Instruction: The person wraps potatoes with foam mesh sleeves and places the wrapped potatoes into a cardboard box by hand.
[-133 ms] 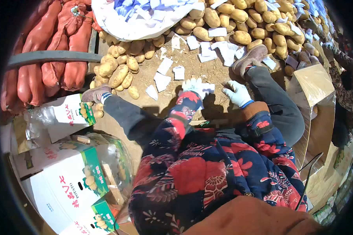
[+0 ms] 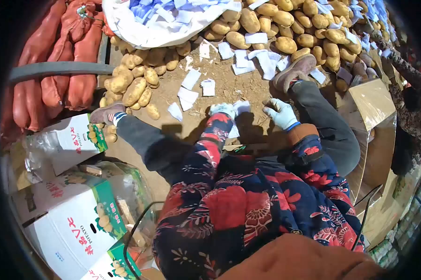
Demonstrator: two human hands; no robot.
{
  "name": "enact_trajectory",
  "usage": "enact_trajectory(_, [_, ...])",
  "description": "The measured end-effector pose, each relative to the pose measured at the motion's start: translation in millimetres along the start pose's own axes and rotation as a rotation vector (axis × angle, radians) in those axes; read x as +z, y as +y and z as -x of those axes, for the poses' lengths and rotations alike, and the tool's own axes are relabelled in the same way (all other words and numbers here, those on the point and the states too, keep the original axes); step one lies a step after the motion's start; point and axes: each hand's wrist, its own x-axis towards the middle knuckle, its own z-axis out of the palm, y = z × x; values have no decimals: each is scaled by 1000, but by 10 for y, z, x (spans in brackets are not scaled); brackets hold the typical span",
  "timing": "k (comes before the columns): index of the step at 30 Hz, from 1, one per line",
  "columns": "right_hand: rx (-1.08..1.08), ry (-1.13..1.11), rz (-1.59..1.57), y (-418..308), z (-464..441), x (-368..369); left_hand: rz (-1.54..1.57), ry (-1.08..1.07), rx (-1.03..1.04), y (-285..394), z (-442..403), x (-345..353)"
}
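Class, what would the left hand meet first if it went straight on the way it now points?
Going over bare dirt, the left hand would probably first meet a white packing piece, short of the potatoes, though depth is unclear.

- A white piece (image 2: 241,107), rumpled and partly shaded, lay on the ground well apart from the sack (image 2: 140,35), on its near right side.
- A pale strip (image 2: 233,132), partly hidden, lay farther from the sack.
- A small square (image 2: 208,87) was flat, nearer the sack.
- Two oblong bits (image 2: 191,79), close together, sat between the square and the sack's near left side.
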Motion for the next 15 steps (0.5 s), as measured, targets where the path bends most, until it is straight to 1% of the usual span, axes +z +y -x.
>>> enact_trajectory(1, [-2, 12, 20, 83, -2, 41, 69, 19, 9, -61, 68, -38])
enact_trajectory(3, [-37, 36, 69, -48, 3, 38, 357, 273, 120, -199, 186, -29])
enact_trajectory(4, [-157, 108, 229, -142, 7, 20, 439, 241, 148, -227, 221, -56])
enact_trajectory(5, [-260, 220, 201, -182, -24, 74, 520, 216, 177, -241, 270, -138])
enact_trajectory(6, [-323, 320, 261, -332, -60, 105, 518, 219, 173, -206, 431, -278])
enact_trajectory(7, [-382, 421, 322, -462, -77, 118, 613, 274, 259, -130, 698, -446])
enact_trajectory(8, [-382, 421, 318, -445, -80, 149, 706, 329, 348, -77, 873, -496])
enact_trajectory(9, [-385, 317, 442, -401, -100, 193, 585, 523, 373, -36, 899, -415])
enact_trajectory(10, [-388, 212, 564, -362, -112, 236, 571, 489, 433, -10, 1031, -485])
enact_trajectory(11, [-342, 154, 544, -327, -98, 278, 558, 451, 494, 18, 1161, -552])
enact_trajectory(12, [-350, 131, 506, -280, -99, 281, 554, 449, 494, 17, 1209, -527])
enact_trajectory(14, [-365, 108, 469, -151, -131, 309, 957, 494, 594, 13, 1256, -492])
enact_trajectory(15, [-238, 35, -22, -89, -136, 361, 956, 496, 594, -20, 1262, -482])
